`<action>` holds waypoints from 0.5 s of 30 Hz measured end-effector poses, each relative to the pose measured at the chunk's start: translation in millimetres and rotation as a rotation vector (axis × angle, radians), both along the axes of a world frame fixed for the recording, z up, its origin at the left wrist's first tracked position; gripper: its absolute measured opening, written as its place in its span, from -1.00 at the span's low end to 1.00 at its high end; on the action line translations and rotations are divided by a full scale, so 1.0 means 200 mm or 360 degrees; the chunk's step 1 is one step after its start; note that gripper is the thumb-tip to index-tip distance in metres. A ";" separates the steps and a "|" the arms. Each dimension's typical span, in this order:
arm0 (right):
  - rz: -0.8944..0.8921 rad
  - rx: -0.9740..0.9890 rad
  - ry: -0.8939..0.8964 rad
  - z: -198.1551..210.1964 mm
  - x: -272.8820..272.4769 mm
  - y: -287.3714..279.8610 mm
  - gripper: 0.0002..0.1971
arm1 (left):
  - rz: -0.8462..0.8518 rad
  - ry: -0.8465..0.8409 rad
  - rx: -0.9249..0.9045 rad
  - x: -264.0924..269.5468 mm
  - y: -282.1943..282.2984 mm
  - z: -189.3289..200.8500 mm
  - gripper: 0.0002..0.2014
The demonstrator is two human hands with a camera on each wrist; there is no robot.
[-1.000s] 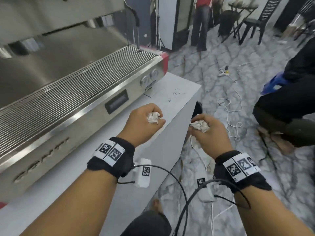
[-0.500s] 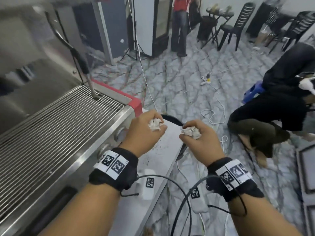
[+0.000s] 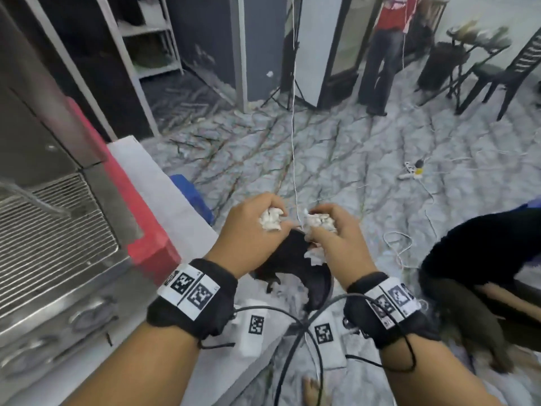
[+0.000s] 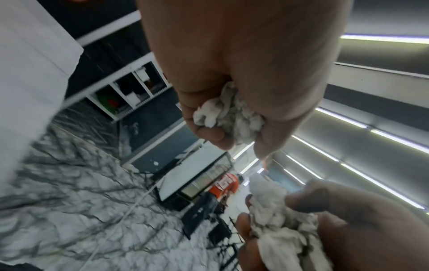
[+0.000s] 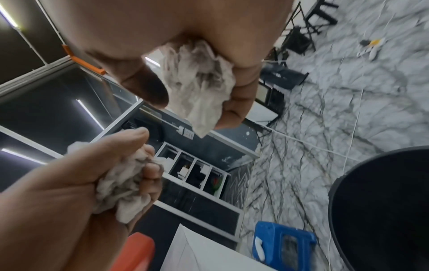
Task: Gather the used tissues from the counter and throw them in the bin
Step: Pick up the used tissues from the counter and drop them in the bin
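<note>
Tissues (image 3: 270, 222) clenched in both fists above bin (image 3: 317, 284)

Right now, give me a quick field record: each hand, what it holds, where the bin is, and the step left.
left hand: grips a crumpled tissue
right hand: grips a second crumpled tissue
bin: black, on the floor below both hands, past the counter end
tissues released: not yet
step left: drop both wads in
</note>
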State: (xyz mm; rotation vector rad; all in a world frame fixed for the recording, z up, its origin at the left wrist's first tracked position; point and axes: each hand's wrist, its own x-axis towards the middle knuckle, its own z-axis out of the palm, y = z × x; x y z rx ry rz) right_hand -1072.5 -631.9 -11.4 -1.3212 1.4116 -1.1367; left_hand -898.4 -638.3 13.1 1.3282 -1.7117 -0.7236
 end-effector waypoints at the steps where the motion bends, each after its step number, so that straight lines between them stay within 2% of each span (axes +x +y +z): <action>1: 0.0056 0.0019 -0.0037 0.00 -0.05 -0.06 -0.66 | 0.0052 0.0001 0.0020 -0.04 -0.04 0.00 -0.85; 7: 0.0205 0.0262 -0.0340 -0.04 -0.27 -0.31 -0.57 | 0.0312 -0.0063 0.0126 -0.21 -0.19 -0.05 -0.86; 12: 0.0277 0.0370 -0.0250 -0.13 -0.34 -0.45 -0.48 | 0.0409 -0.0144 0.0164 -0.24 -0.29 -0.07 -0.85; 15: 0.0345 0.0333 -0.0039 -0.22 -0.37 -0.54 -0.48 | 0.0405 -0.0194 0.0196 -0.26 -0.38 -0.09 -0.84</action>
